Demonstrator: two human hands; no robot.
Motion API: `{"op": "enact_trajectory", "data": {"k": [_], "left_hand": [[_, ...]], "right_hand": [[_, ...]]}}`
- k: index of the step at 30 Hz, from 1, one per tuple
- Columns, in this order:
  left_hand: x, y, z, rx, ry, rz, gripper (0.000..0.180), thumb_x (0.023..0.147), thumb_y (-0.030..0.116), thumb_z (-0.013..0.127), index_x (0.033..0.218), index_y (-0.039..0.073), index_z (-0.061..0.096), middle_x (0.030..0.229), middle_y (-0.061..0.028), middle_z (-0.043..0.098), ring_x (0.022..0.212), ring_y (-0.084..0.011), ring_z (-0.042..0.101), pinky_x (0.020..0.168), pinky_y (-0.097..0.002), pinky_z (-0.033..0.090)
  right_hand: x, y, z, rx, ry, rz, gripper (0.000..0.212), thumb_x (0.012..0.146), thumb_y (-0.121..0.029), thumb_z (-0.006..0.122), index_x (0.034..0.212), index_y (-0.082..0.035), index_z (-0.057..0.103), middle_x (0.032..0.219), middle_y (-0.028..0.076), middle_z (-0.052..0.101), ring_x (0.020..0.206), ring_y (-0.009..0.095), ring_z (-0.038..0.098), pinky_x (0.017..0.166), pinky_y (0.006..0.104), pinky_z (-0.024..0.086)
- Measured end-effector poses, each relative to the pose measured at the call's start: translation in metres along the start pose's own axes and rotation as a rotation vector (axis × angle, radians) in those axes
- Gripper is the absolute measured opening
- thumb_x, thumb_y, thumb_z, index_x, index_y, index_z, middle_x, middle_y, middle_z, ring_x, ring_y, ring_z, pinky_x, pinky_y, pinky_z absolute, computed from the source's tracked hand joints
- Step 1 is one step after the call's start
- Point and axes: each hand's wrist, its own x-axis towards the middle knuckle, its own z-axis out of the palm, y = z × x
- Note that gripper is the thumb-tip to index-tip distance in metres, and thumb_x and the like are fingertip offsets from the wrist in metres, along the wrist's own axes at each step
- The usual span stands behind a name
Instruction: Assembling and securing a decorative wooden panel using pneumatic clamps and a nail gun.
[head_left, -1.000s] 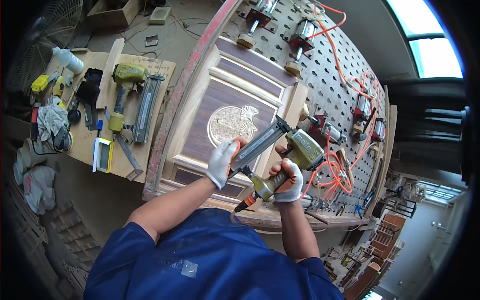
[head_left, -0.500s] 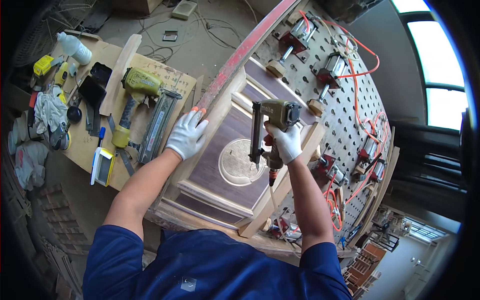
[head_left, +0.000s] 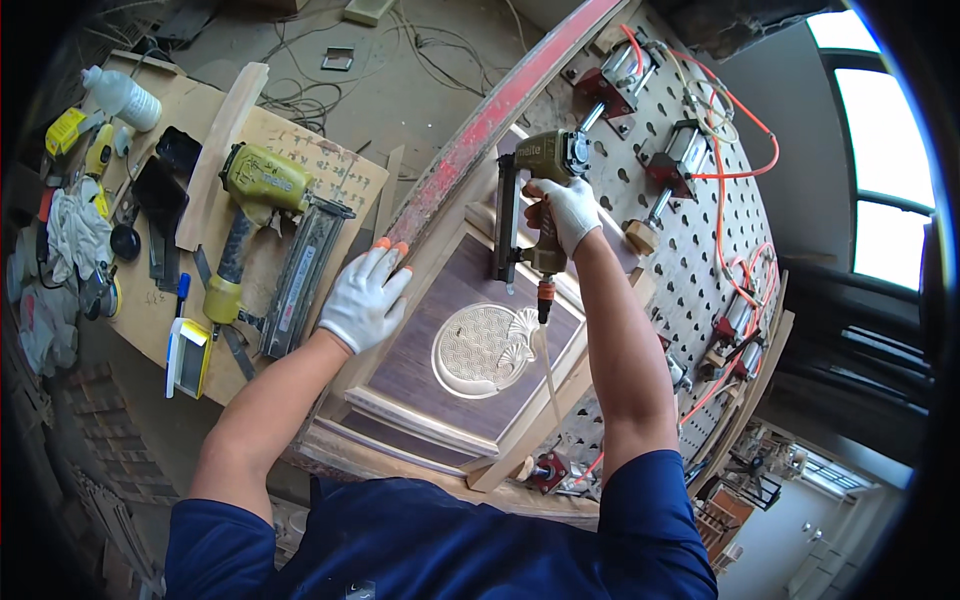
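Note:
A dark purple-brown wooden panel with pale frame strips lies on the clamping table, a round carved medallion in its middle. My left hand, in a white glove with orange fingertips, rests flat on the panel's left frame rail. Its fingers are stretched toward the table's red edge bar. Also gloved, my right hand is wrapped round the grip of an olive-green nail gun. The gun is over the panel's far part, and its air hose hangs below the grip. Whether its nose touches the wood I cannot tell.
On the side board at left lie a larger olive-green nail gun, a wooden strip, a white bottle and gloves. Air cylinders with orange hoses stand on the perforated table.
The nail gun in my right hand has moved away from me, from beside the medallion toward the panel's far end. My left hand stays on the rail; the view has shifted slightly.

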Motion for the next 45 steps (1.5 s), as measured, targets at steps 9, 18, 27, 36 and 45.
{"op": "enact_trajectory", "data": {"k": [9,18,27,36,45], "left_hand": [[0.001,-0.001,0.001,-0.017,0.013,0.009,0.038,0.075,0.019,0.066,0.111,0.006,0.060,0.138,-0.0159,0.050,0.125,-0.0342,0.048,0.103,-0.0418,0.040],[-0.003,-0.002,0.001,-0.006,0.003,0.011,0.040,0.077,0.019,0.065,0.114,0.006,0.060,0.140,-0.0164,0.049,0.127,-0.0347,0.046,0.103,-0.0416,0.039],[-0.004,-0.001,0.011,0.098,-0.035,-0.059,0.055,0.078,0.021,0.065,0.130,0.006,0.053,0.143,-0.0188,0.045,0.130,-0.0367,0.044,0.106,-0.0422,0.038],[-0.002,0.010,0.031,0.306,-0.110,-0.333,0.069,0.081,0.030,0.066,0.143,0.009,0.043,0.152,-0.0173,0.035,0.126,-0.0332,0.049,0.097,-0.0394,0.046],[-0.001,0.013,0.040,0.401,-0.051,-0.327,0.071,0.082,0.030,0.065,0.145,0.011,0.040,0.152,-0.0153,0.036,0.123,-0.0311,0.054,0.092,-0.0368,0.049]], "right_hand": [[0.001,-0.010,0.014,-0.136,0.018,0.007,0.019,0.080,-0.007,0.061,0.095,0.004,0.056,0.081,0.012,0.061,0.051,0.018,0.057,0.048,0.0281,0.047],[-0.001,-0.005,0.020,-0.168,-0.041,-0.006,0.013,0.078,-0.006,0.058,0.088,0.001,0.057,0.066,0.009,0.057,0.049,0.017,0.056,0.047,0.0286,0.047],[-0.037,0.000,-0.014,-0.170,0.078,-0.008,0.014,0.080,-0.008,0.061,0.090,0.002,0.058,0.069,0.010,0.058,0.049,0.018,0.057,0.048,0.0292,0.049],[-0.130,0.088,-0.183,0.179,0.434,0.028,0.014,0.082,-0.011,0.064,0.087,0.002,0.063,0.076,0.011,0.063,0.049,0.018,0.057,0.046,0.0282,0.048],[-0.125,0.146,-0.234,0.273,0.529,0.100,0.011,0.081,-0.009,0.063,0.084,0.001,0.062,0.073,0.011,0.062,0.049,0.018,0.057,0.044,0.0282,0.046]]}}
